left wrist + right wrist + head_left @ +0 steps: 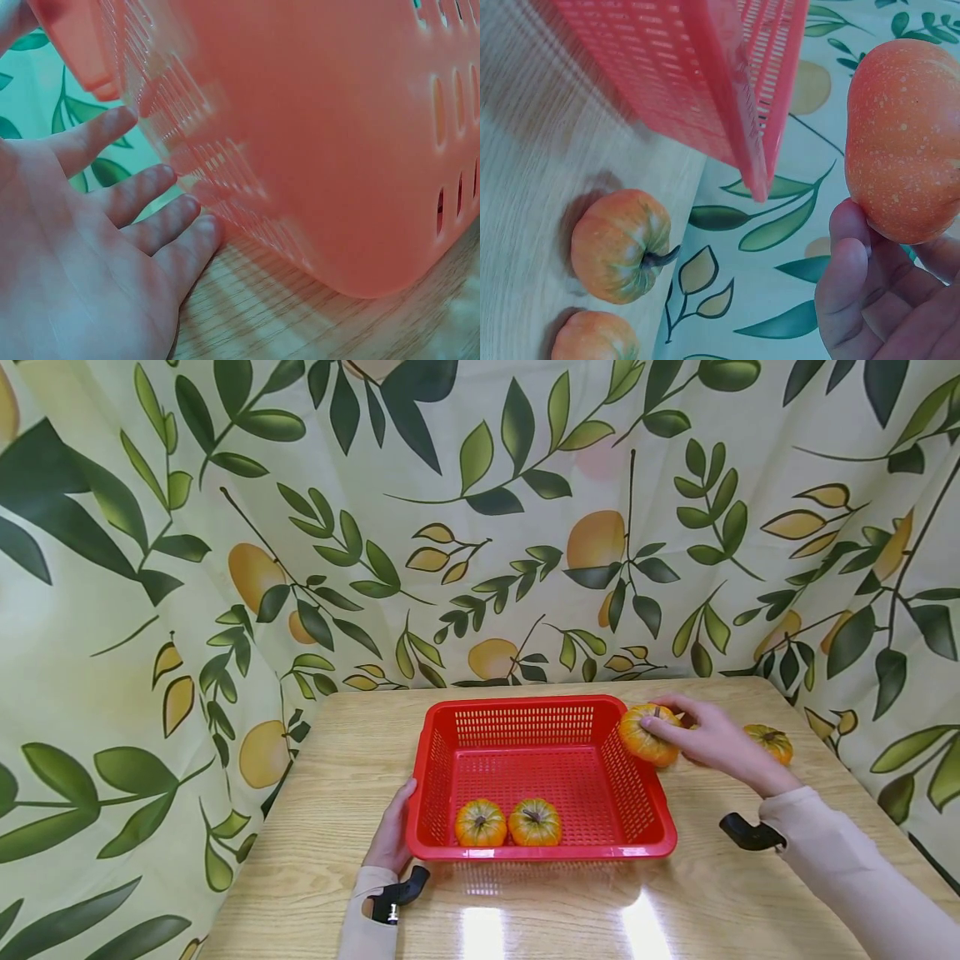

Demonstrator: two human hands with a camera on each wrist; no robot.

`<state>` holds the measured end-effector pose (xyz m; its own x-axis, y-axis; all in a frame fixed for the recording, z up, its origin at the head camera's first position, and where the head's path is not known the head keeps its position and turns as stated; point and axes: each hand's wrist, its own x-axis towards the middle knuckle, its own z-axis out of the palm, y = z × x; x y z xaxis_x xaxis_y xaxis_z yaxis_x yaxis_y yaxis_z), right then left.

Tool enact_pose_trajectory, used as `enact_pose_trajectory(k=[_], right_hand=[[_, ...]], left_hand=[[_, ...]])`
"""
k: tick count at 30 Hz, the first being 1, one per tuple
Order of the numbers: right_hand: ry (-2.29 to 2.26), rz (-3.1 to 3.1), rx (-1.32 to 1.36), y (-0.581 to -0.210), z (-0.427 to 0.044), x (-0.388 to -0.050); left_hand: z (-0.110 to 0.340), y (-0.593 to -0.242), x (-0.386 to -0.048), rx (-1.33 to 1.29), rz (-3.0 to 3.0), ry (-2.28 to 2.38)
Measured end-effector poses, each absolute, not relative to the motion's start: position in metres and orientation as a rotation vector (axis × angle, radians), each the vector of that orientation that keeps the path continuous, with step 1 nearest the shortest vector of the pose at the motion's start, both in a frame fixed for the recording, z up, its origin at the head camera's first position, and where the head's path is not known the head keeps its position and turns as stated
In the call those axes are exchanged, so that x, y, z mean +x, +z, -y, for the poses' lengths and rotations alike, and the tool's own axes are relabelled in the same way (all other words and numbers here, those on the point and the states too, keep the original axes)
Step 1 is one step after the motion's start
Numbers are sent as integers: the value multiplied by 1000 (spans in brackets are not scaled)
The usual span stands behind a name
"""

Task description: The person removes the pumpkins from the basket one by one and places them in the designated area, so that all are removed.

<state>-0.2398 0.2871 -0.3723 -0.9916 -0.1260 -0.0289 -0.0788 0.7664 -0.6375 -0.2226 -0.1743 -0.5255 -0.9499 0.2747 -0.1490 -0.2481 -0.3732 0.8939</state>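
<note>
A red plastic basket (540, 852) with slotted walls stands on the table. Two small orange-yellow pumpkins (481, 823) sit inside it along the near wall. My left hand (392, 831) is at the basket's left side; in the left wrist view its fairly straight fingers (169, 232) touch the outer wall. Another small pumpkin (647, 735) is in my right hand (701, 735), pinched between thumb and fingers, beside and above the basket's right rim. The right wrist view shows this held pumpkin (907, 142) raised off the table.
Right of the basket, a pumpkin (768, 743) lies on the wooden table (330, 760). The right wrist view shows two pumpkins (622, 244) there; my right hand mostly hides one in the head view. A leaf-patterned cloth (450, 543) hangs behind the table and along its sides.
</note>
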Motion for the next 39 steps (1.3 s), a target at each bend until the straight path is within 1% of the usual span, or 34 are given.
enact_pose_trajectory(k=[23,39], right_hand=[[-1141,-2827,-96,-389,-317,-230],[-1047,-2857,-60,-404,-332,-228]], left_hand=[[174,-525,-223,-7,-1522,2382],[175,-524,-221,79,-1525,2366]])
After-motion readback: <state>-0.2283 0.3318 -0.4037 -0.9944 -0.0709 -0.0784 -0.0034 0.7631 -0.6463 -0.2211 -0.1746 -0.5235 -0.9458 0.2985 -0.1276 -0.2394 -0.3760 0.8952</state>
